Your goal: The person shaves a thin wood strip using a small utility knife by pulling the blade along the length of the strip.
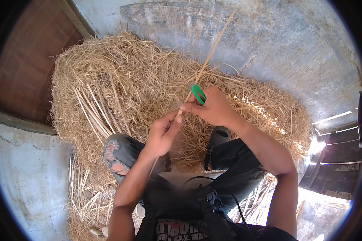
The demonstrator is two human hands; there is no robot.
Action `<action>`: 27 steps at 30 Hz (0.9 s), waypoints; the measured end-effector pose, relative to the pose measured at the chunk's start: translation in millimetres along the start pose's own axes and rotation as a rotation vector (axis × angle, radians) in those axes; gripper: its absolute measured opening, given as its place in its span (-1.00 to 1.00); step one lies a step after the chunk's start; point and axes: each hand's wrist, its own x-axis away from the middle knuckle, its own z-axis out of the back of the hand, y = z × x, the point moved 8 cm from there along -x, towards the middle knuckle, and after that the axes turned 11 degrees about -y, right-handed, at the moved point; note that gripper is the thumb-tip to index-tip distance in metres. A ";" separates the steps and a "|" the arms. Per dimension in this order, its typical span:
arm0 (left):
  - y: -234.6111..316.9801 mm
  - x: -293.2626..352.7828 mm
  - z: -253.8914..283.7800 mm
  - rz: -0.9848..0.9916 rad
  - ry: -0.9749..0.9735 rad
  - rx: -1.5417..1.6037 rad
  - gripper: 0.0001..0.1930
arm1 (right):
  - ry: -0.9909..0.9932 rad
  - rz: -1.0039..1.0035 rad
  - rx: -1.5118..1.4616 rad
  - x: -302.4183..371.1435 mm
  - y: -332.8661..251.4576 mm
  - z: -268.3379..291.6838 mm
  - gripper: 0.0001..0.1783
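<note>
From my distant place I see that my left hand (163, 134) has the strip (215, 47) pinched between thumb and fingers, and my right hand (215, 108) is closed around the green tool (197, 92), with its thumb laid close along the same strip. The two hands are very near each other; whether they touch, I cannot tell. The strip is above the straw (140, 88), slanting up and to the right, and its far end reaches past the straw's top edge, in front of the wall (237, 36). Other sticks (94, 110) lie near the left edge of the straw, just beside my left knee (120, 154). The step in hand is, I judge, to thin or smooth this strip with the tool. For doing it well, I would grip firmly with the left hand, near to the tool, because the long free end can swing and twist the work. The pressure should be light and even, and the tool nearly flat to the strip, so that it does not bite too deep and split the fibres. I cannot see the cutting edge clearly, therefore I would hold the left thumb out of its path and work slowly.
</note>
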 end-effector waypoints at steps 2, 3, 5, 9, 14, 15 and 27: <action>3.6 -1.4 -0.8 -0.029 0.020 -0.038 -0.68 | 0.013 0.011 -0.051 1.6 1.9 -0.9 -0.68; 5.2 -2.0 -0.2 -0.043 0.032 -0.058 -0.68 | 0.018 0.018 -0.078 1.9 3.1 -2.1 -0.69; -3.0 -5.7 10.4 -0.027 0.069 -0.112 -0.68 | -0.027 0.038 -0.086 1.8 2.4 -8.1 -0.70; -4.5 -3.0 13.0 -0.011 0.062 -0.007 -0.64 | -0.055 0.015 -0.125 2.7 -3.9 -6.8 -0.64; -1.1 -1.9 9.2 0.040 -0.012 -0.130 -0.57 | 0.064 -0.010 0.075 1.6 8.0 14.6 -0.61; 0.9 -2.8 6.0 0.040 -0.037 -0.145 -0.56 | 0.083 -0.014 0.079 1.1 13.5 16.6 -0.60; 3.2 0.0 -10.5 -0.010 -0.101 -0.150 -0.55 | -0.004 -0.059 -0.180 -5.2 25.9 17.4 -0.64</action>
